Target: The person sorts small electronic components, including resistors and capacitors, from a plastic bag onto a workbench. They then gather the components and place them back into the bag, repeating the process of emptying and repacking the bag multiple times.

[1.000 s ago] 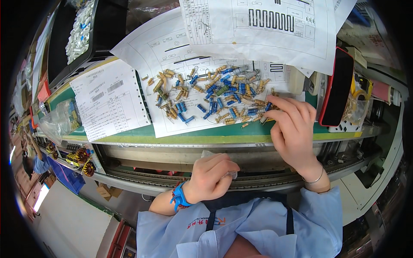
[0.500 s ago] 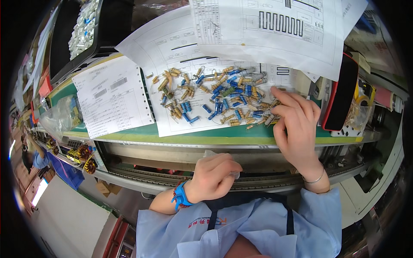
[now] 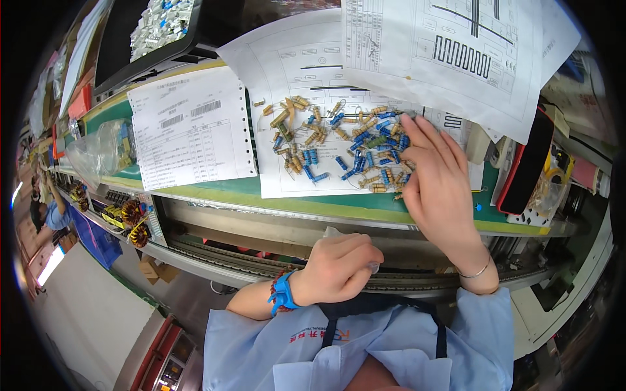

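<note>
Loose resistors [image 3: 355, 153], tan and blue with wire leads, lie in a spread pile on a printed drawing sheet [image 3: 280, 186]. My right hand [image 3: 440, 186] comes over the pile's right side, palm down. Its fingers are stretched out and slightly apart, the tips touching the resistors at that edge and covering some of them. Lower down, in front of the bench edge, my left hand [image 3: 339, 267] is closed. Crumpled clear plastic, seemingly a small bag [image 3: 332, 232], pokes out above and beside its fingers; the rest of it is hidden in the fist.
Left of the pile lies a printed form [image 3: 195, 140] with punched edges. Beyond it stands a black bin [image 3: 120, 49] of white parts. A clear bag [image 3: 107, 146] sits at far left. Drawing sheets [image 3: 450, 72] overhang the back; a red-and-black device [image 3: 525, 163] stands at right.
The view has shifted, so the bench appears farther right. My right hand has moved left over the pile's edge, its fingers straighter than before. My left hand stays closed on the plastic.
</note>
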Tool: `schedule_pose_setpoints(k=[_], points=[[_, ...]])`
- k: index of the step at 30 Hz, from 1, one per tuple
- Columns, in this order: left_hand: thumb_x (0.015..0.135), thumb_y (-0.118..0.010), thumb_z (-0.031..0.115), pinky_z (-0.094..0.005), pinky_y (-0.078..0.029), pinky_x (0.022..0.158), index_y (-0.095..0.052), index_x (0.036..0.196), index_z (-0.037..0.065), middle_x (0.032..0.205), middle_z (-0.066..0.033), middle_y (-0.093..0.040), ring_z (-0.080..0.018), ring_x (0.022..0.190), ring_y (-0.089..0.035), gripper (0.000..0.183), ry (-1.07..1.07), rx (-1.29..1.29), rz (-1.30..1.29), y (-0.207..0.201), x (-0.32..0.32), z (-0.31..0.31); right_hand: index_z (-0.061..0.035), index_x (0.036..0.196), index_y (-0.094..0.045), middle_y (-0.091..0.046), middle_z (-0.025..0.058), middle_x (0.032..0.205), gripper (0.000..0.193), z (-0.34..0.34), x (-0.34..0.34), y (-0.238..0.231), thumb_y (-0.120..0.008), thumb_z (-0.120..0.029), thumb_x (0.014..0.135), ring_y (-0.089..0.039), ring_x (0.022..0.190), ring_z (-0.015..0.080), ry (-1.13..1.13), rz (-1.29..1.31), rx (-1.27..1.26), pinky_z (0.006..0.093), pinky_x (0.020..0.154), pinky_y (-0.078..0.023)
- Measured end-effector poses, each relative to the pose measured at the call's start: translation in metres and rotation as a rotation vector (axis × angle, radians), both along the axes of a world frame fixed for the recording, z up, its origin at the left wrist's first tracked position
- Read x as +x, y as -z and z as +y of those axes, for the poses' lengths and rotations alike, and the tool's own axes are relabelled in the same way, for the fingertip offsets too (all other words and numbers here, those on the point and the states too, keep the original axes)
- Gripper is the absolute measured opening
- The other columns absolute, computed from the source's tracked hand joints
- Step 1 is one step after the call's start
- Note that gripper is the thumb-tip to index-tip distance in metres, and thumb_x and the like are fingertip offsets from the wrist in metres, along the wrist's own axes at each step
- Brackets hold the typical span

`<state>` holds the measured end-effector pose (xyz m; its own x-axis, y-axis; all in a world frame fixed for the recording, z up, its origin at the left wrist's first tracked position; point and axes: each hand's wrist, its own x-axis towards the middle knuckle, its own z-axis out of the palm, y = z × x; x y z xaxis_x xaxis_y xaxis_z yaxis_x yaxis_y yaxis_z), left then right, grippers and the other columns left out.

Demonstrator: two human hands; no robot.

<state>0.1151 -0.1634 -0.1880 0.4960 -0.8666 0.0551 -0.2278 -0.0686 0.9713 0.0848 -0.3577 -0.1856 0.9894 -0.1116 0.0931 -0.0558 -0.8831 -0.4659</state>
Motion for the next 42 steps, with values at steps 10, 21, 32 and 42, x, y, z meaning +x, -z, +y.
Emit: schedule_pose_setpoints(k=[10, 21, 32, 42], points=[[0.062, -0.05, -0.004, -0.0318, -0.041, 0.045, -0.056, 0.076, 0.002, 0.065, -0.0078, -0.053, -0.0226, 0.052, -0.052, 0.017, 0.004, -0.018, -0.012, -0.002, 0.001, 0.001, -0.0027, 0.094, -0.048, -0.05, 0.0174, 0.124, 0.031, 0.001, -0.004, -0.005, -0.054, 0.004, 0.064, -0.048, 0.114, 0.0317, 0.022, -0.034, 0.005, 0.0445, 0.097, -0.032], [0.064, -0.051, -0.001, -0.0352, -0.042, 0.048, -0.053, 0.077, 0.002, 0.066, -0.0088, -0.048, -0.0261, 0.054, -0.05, 0.014, 0.018, 0.004, -0.009, -0.003, 0.001, 0.001, -0.006, 0.086, -0.048, -0.057, 0.0123, 0.117, 0.024, -0.002, -0.025, -0.01, -0.055, 0.003, 0.065, -0.051, 0.112, 0.0251, 0.024, 0.014, -0.065, 0.0446, 0.098, -0.03], [0.064, -0.051, -0.002, -0.0347, -0.042, 0.049, -0.053, 0.078, 0.003, 0.067, -0.0085, -0.048, -0.0254, 0.055, -0.05, 0.015, 0.02, 0.023, -0.008, -0.003, 0.0, 0.0, -0.0047, 0.091, -0.048, -0.053, 0.0139, 0.121, 0.027, 0.007, -0.014, -0.003, -0.055, 0.001, 0.065, -0.052, 0.111, 0.0284, -0.059, -0.062, 0.097, 0.043, 0.097, -0.032], [0.062, -0.05, -0.005, -0.032, -0.042, 0.045, -0.056, 0.078, 0.002, 0.066, -0.0076, -0.054, -0.0226, 0.052, -0.052, 0.018, 0.01, -0.026, -0.014, -0.001, 0.0, 0.001, -0.0054, 0.08, -0.053, -0.059, 0.0094, 0.112, 0.015, 0.017, -0.021, -0.004, -0.059, -0.003, 0.066, -0.054, 0.109, 0.0233, -0.184, -0.016, 0.074, 0.0413, 0.096, -0.037]])
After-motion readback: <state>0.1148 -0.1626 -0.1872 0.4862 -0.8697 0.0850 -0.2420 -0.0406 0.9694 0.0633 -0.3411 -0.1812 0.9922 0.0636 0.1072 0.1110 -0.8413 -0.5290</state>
